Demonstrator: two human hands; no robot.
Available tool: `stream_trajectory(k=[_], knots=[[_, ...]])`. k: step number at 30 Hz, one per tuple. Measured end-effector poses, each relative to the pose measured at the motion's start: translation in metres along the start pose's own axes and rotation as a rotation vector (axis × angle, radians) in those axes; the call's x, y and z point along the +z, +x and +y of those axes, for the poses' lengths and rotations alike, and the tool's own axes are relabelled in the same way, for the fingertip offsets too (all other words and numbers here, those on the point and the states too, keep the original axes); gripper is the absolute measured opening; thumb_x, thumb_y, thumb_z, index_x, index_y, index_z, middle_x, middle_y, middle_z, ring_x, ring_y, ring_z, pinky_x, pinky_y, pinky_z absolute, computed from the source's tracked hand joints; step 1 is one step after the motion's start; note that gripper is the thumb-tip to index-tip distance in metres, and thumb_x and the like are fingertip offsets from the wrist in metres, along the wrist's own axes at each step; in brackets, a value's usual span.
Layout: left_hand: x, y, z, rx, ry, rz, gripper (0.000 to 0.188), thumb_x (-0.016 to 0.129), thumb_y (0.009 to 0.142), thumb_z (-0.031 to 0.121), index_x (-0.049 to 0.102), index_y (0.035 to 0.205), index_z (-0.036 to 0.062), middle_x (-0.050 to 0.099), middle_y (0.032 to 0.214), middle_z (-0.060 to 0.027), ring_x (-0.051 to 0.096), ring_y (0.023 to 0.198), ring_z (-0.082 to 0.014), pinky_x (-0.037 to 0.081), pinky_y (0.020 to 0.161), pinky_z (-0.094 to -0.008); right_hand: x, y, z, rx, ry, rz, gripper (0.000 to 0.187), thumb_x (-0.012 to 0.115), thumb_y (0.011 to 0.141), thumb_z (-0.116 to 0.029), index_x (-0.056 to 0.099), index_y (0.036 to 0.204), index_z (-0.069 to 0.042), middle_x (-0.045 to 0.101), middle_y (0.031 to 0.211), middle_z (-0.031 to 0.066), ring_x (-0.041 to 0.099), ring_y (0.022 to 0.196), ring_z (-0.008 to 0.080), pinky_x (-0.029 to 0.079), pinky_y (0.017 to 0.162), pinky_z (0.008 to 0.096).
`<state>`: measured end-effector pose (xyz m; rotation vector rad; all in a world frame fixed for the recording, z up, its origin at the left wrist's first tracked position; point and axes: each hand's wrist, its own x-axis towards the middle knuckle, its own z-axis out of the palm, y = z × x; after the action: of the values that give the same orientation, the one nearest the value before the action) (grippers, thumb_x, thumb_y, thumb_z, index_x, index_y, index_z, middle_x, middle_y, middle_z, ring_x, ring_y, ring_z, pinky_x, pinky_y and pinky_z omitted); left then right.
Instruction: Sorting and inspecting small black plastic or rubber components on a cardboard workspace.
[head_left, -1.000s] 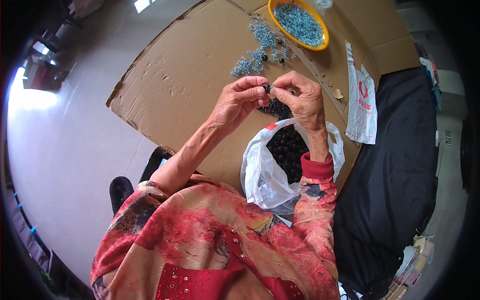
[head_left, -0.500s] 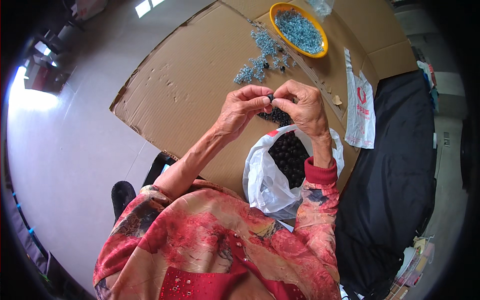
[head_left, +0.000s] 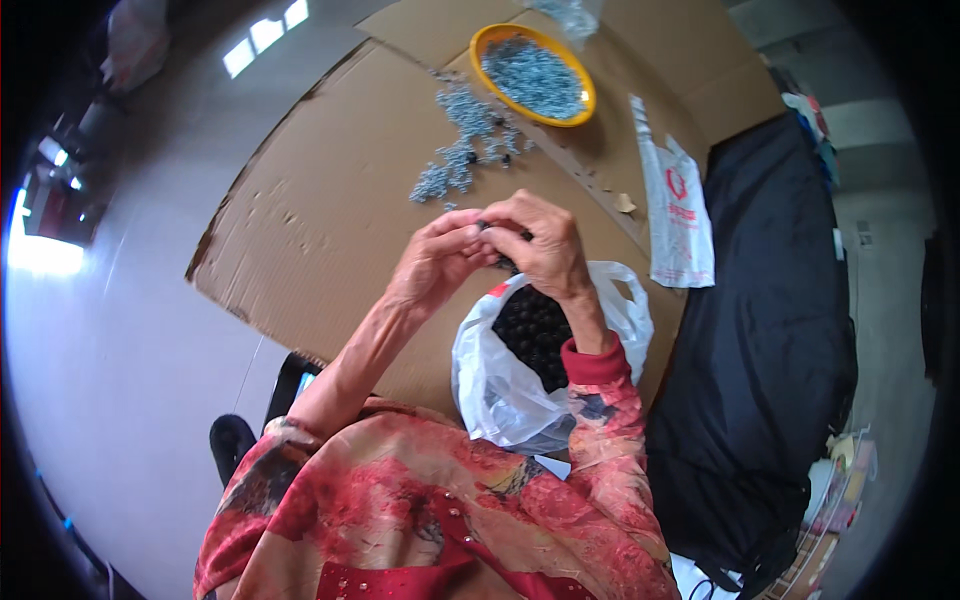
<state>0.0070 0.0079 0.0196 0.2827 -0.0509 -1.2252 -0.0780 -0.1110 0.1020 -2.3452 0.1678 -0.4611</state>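
Above the cardboard, my left hand [head_left: 432,262] and my right hand [head_left: 540,245] meet with fingertips pinched together. Between them is a small round black piece [head_left: 483,226], mostly covered by fingers. Just under my right wrist, a white plastic bag [head_left: 478,378] stands with its mouth spread, filled with round black pieces [head_left: 535,335]. A few more black pieces are partly hidden behind my hands. Beyond my fingers, small silvery-blue pieces [head_left: 465,120] lie scattered, with a few black ones among them.
A yellow bowl [head_left: 590,100] of the same silvery-blue pieces rests at the far side of the cardboard sheet [head_left: 310,180]. To the right lie a flat white plastic bag [head_left: 680,225] with red print and a large black cloth [head_left: 760,330]. A clear bag [head_left: 572,15] sits at the far edge.
The whole view has shifted, so the bowl and bags appear farther left. My hands have drawn closer together, and my right fingers now cover more of the black piece.
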Motion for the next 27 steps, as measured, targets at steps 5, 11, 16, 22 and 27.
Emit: stream_trajectory(k=[5,11,16,22,27], knots=[[0.000,0.000,-0.004,-0.065,0.074,0.042,0.018,0.054,0.086,0.004,0.055,0.103,-0.0031,0.061,0.091,-0.0100,0.059,0.079,-0.0161,0.051,0.076,-0.0307,-0.003,-0.011,0.008,-0.080,-0.088,-0.033,0.014,0.064,0.073,-0.003,0.061,0.087,-0.004,0.056,0.073,0.0084,0.058,0.066,0.0230,0.047,0.058,0.0334],[-0.020,-0.004,-0.002,-0.152,0.098,-0.040,0.017,0.052,0.087,0.005,0.056,0.102,-0.0027,0.062,0.091,-0.0116,0.061,0.075,-0.0160,0.052,0.075,-0.0307,-0.001,-0.014,0.016,-0.108,-0.068,-0.098,0.015,0.065,0.072,-0.005,0.060,0.087,-0.004,0.057,0.074,0.0089,0.058,0.065,0.0222,0.047,0.057,0.0319],[-0.025,0.000,0.010,-0.066,0.141,0.006,0.015,0.056,0.084,0.006,0.057,0.097,-0.0014,0.062,0.086,-0.0101,0.060,0.073,-0.0148,0.050,0.072,-0.0317,-0.028,-0.007,0.048,0.163,-0.140,-0.061,0.014,0.064,0.073,-0.008,0.061,0.084,0.000,0.061,0.074,0.0104,0.059,0.064,0.0184,0.046,0.058,0.0292],[-0.044,-0.001,0.018,0.023,0.166,0.041,0.014,0.057,0.082,0.009,0.058,0.095,0.0025,0.061,0.085,-0.0078,0.058,0.073,-0.0123,0.047,0.073,-0.0314,-0.017,0.003,0.080,0.248,-0.183,-0.171,0.010,0.059,0.072,-0.007,0.061,0.079,0.000,0.062,0.076,0.0136,0.060,0.067,0.0240,0.047,0.062,0.0322],[-0.056,0.000,0.016,0.010,0.131,0.068,0.013,0.057,0.083,0.007,0.057,0.094,0.0010,0.062,0.086,-0.0096,0.058,0.073,-0.0135,0.049,0.073,-0.0316,-0.004,0.005,0.090,0.214,-0.202,-0.209,0.008,0.058,0.072,-0.006,0.061,0.078,-0.001,0.060,0.074,0.0137,0.059,0.068,0.0268,0.047,0.063,0.0341]])
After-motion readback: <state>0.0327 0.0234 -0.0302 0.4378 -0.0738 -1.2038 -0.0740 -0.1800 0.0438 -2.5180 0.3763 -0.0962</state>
